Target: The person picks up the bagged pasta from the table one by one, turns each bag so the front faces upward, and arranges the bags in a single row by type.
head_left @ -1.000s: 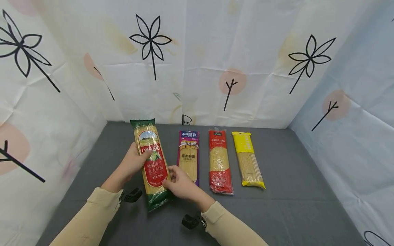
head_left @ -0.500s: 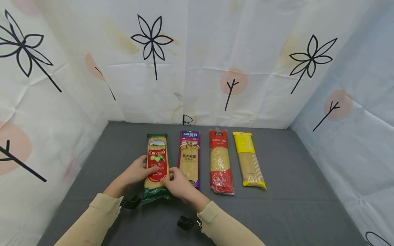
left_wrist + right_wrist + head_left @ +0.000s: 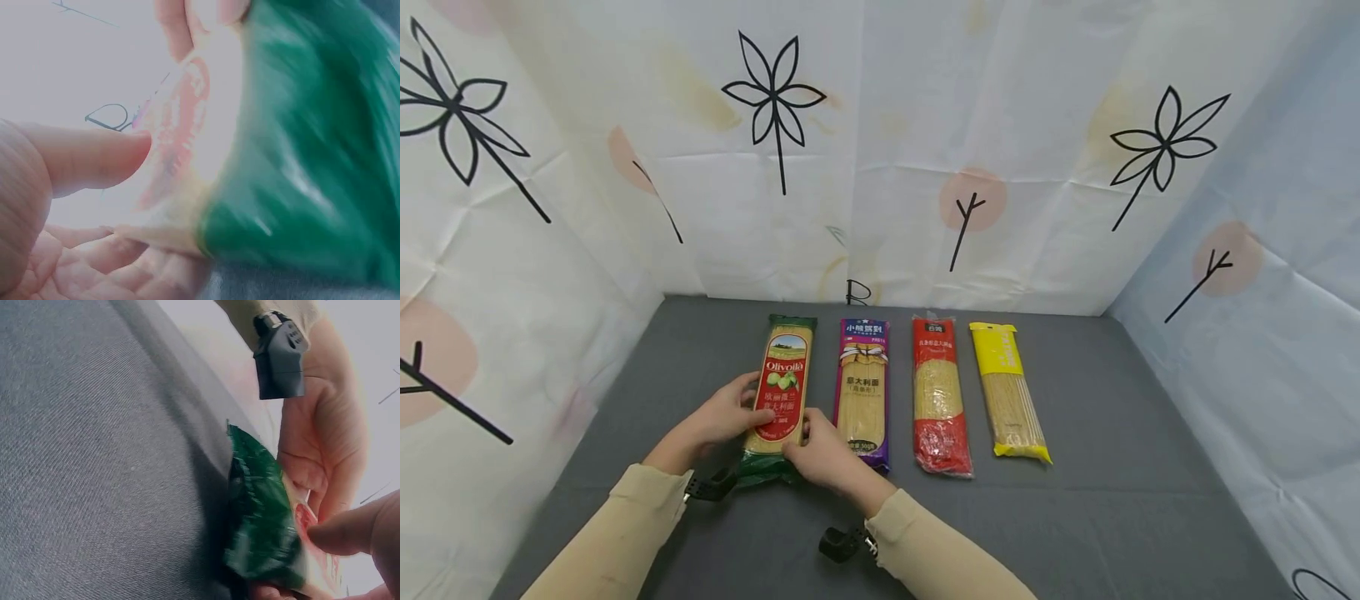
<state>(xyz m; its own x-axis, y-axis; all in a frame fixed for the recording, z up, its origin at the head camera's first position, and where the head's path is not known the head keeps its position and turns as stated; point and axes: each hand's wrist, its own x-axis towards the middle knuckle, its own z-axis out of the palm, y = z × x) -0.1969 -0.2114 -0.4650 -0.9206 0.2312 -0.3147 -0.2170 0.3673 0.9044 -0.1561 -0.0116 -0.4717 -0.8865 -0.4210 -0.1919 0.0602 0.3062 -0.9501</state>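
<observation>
Both hands hold a spaghetti pack with green ends and a red oval label (image 3: 786, 367). My left hand (image 3: 724, 412) grips its left side, thumb across the front and fingers underneath. Lower down on the right side, my right hand (image 3: 826, 452) pinches the edge, its thumb on the label. The pack leans slightly, top end to the right, low over the table. In the left wrist view the crinkled green end (image 3: 300, 150) fills the right half. From the right wrist, that green end (image 3: 262, 515) shows close over the cloth, with a shadow beside it.
To the right of the held pack lie a purple pasta pack (image 3: 861, 392), a red pasta pack (image 3: 936, 392) and a yellow-ended noodle pack (image 3: 1007, 387), side by side on the grey tablecloth (image 3: 1075, 533). White patterned cloth walls (image 3: 895, 100) enclose the back and sides.
The spaghetti pack has come down from a raised, tilted pose towards the table. It has swung from leaning left to leaning slightly right, both hands moving along with it.
</observation>
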